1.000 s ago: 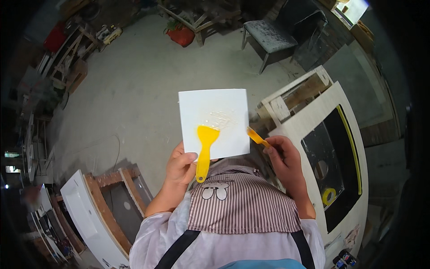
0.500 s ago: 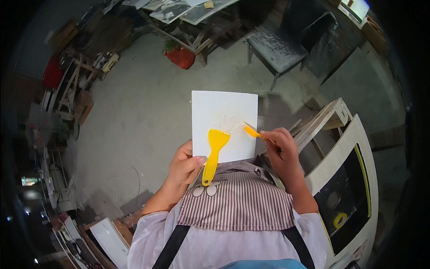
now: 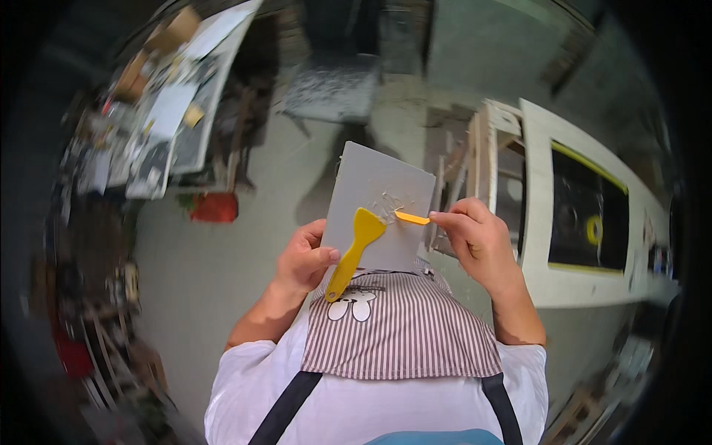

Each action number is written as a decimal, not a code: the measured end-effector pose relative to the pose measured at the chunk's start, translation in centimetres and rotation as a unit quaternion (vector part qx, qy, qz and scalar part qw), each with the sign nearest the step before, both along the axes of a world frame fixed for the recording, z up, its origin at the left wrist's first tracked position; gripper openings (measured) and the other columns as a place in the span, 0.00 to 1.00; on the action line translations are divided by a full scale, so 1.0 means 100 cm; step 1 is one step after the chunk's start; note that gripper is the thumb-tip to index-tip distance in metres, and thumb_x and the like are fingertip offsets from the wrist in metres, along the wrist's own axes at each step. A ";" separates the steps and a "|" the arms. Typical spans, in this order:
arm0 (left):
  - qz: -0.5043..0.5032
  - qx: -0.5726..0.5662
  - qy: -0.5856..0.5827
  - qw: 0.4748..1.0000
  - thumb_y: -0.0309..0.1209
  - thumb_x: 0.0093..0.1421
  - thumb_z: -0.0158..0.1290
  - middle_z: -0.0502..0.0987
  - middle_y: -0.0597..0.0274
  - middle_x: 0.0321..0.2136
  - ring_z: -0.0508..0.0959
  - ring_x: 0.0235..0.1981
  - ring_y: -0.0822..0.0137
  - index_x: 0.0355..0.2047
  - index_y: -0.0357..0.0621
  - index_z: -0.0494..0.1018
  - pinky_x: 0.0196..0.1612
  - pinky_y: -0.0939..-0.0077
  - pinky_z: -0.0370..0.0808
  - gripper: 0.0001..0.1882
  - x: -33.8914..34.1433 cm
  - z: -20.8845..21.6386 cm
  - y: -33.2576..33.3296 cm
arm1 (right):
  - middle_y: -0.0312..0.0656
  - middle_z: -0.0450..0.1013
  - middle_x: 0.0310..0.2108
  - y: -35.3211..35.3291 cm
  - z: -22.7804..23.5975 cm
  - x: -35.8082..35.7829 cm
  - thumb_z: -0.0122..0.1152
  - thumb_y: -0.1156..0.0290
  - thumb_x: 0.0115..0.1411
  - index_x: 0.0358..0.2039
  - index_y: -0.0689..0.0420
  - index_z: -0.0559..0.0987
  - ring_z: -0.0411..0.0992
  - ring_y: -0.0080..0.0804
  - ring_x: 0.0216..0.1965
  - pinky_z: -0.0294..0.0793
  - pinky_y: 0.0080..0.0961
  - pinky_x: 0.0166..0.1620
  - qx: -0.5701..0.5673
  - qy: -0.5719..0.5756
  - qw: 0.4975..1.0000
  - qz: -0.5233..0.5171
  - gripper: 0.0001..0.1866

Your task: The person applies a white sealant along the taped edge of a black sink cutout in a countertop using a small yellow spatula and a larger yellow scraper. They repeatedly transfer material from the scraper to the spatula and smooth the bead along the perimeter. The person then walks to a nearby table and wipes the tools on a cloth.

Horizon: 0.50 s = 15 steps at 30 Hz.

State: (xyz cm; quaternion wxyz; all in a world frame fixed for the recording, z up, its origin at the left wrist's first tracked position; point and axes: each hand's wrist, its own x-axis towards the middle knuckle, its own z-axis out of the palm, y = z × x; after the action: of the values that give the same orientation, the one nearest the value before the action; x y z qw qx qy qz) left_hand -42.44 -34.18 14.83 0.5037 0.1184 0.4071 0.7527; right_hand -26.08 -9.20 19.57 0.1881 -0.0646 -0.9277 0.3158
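Bringing the tip of a small orange spatula (image 3: 412, 218) to the ridged smear (image 3: 388, 202) near the middle of the pale square board (image 3: 365, 167). Pinching the outer end of that spatula between thumb and fingertips of the right hand (image 3: 482, 241), just off the board's right edge. Gripping the board itself, out above the striped apron (image 3: 404, 334), by its lower left edge with the left hand (image 3: 302, 259), thumb on top. Cannot tell whether also pressing that thumb on the wide yellow scraper (image 3: 354, 252), laid slantwise on the board, blade toward the smear and handle out past the lower edge.

Moved the small spatula, within the past second, from beyond the board's right edge in to the smear. Turned the board clockwise too, from almost square-on to a clear tilt, and swung round bodily, judging by the dusty chair (image 3: 330, 89), now beyond the board and slightly left, and the light panel (image 3: 538, 222), now level with the board on its right. Kept the scraper lying on the board. Probably working the smear now, rather than merely holding the spatula ready; cannot tell whether touching it or passing just above.
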 end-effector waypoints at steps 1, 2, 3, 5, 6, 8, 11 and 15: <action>-0.038 -0.007 0.009 0.999 0.26 0.51 0.57 0.76 0.55 0.41 0.75 0.42 0.68 0.47 0.29 0.70 0.49 0.73 0.71 0.23 -0.013 0.001 0.012 | 0.40 0.71 0.30 -0.001 0.006 0.003 0.60 0.84 0.48 0.38 0.54 0.81 0.73 0.36 0.28 0.72 0.29 0.28 0.022 -0.003 0.999 -0.023 0.16; -0.077 -0.014 0.017 0.997 0.27 0.51 0.57 0.76 0.55 0.41 0.76 0.42 0.67 0.47 0.29 0.70 0.49 0.73 0.71 0.23 -0.025 0.002 0.025 | 0.40 0.71 0.30 -0.003 0.013 0.005 0.60 0.84 0.47 0.38 0.54 0.81 0.73 0.36 0.28 0.72 0.30 0.29 0.044 -0.009 0.998 -0.048 0.17; -0.116 -0.020 0.026 0.993 0.27 0.51 0.58 0.76 0.55 0.41 0.76 0.42 0.67 0.47 0.29 0.70 0.49 0.73 0.71 0.23 -0.034 0.000 0.040 | 0.40 0.71 0.30 -0.005 0.016 0.009 0.60 0.83 0.45 0.38 0.54 0.81 0.73 0.36 0.29 0.73 0.30 0.30 0.064 -0.015 0.995 -0.072 0.17; -0.175 -0.032 0.014 0.984 0.25 0.50 0.57 0.76 0.56 0.41 0.76 0.42 0.68 0.47 0.29 0.70 0.49 0.73 0.71 0.23 -0.049 -0.006 0.069 | 0.40 0.72 0.31 -0.005 0.022 0.016 0.59 0.80 0.45 0.38 0.57 0.80 0.73 0.36 0.33 0.73 0.31 0.34 0.111 -0.047 0.987 -0.108 0.16; -0.202 -0.035 0.005 0.979 0.25 0.50 0.57 0.76 0.56 0.41 0.76 0.42 0.68 0.47 0.29 0.70 0.48 0.74 0.71 0.22 -0.055 -0.011 0.083 | 0.40 0.71 0.32 -0.007 0.024 0.019 0.59 0.79 0.46 0.38 0.58 0.80 0.72 0.36 0.34 0.73 0.31 0.35 0.121 -0.064 0.982 -0.132 0.15; -0.245 -0.045 -0.010 0.969 0.23 0.50 0.55 0.77 0.57 0.40 0.76 0.41 0.69 0.46 0.29 0.71 0.48 0.75 0.71 0.21 -0.057 -0.012 0.115 | 0.40 0.70 0.32 -0.004 0.025 0.028 0.57 0.76 0.49 0.38 0.59 0.79 0.72 0.36 0.35 0.72 0.29 0.37 0.118 -0.108 0.972 -0.170 0.14; -0.306 -0.054 -0.006 0.950 0.22 0.49 0.54 0.77 0.59 0.39 0.76 0.40 0.70 0.45 0.30 0.72 0.48 0.75 0.71 0.20 -0.063 -0.023 0.162 | 0.40 0.70 0.31 0.007 0.019 0.039 0.56 0.76 0.49 0.37 0.58 0.79 0.71 0.36 0.35 0.73 0.30 0.37 0.093 -0.129 0.958 -0.241 0.12; -0.376 -0.099 0.039 0.920 0.21 0.48 0.51 0.78 0.60 0.38 0.76 0.39 0.70 0.44 0.31 0.72 0.47 0.75 0.71 0.20 -0.056 -0.023 0.235 | 0.40 0.70 0.31 0.045 -0.002 0.062 0.56 0.76 0.49 0.34 0.58 0.78 0.71 0.37 0.36 0.73 0.32 0.37 0.043 -0.138 0.944 -0.298 0.10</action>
State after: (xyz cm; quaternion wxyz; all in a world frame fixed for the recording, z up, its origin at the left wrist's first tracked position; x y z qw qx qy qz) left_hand -48.01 -10.64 12.53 0.7428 0.2413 0.4243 0.4583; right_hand -19.93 -4.72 19.38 0.1467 -0.3724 -0.8958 0.1933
